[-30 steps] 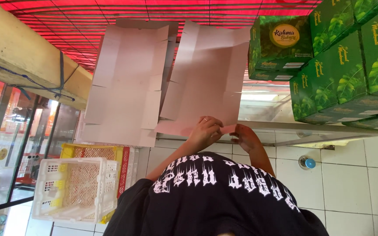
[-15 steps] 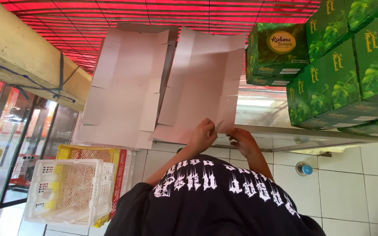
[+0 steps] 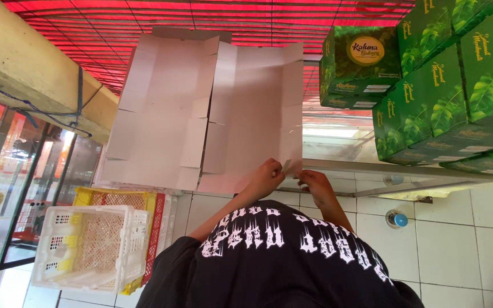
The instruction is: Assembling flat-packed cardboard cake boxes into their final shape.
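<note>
Just beyond the black printed shirt [image 3: 281, 262], the left hand [image 3: 266, 175] and right hand [image 3: 315, 181] pinch the near edge of a flattened cardboard sheet [image 3: 258, 114]. Folding cleanly probably means pressing right along the crease. Its long axis runs away from the shirt, toward the green boxes [image 3: 429, 85].

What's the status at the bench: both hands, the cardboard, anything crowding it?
Left hand and right hand both pinch the near edge of the flat cardboard sheet. Second flat sheet lies alongside, overlapped. Green boxes stacked to the right, apart.
</note>
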